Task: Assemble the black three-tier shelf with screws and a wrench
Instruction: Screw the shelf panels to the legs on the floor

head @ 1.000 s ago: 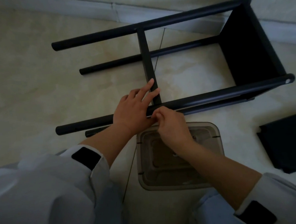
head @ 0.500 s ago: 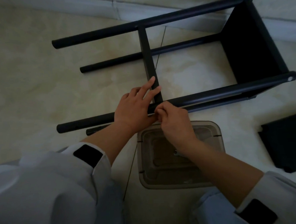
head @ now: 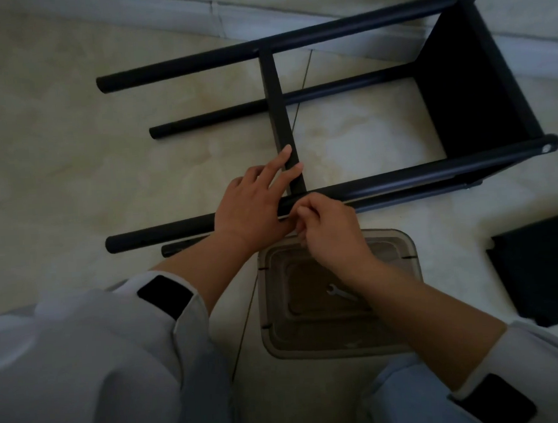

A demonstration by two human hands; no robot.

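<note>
Little has changed: left hand (head: 254, 206) still presses flat on the middle tier (head: 280, 119), right hand (head: 329, 228) fingers still pinched at the near pole (head: 400, 179), presumably threading a hidden screw.

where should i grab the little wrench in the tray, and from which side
Pinch the wrench by its bare open-jaw end, coming straight down from above: it lies flat on the tray floor, and the right hand's forearm hides its other end.
</note>
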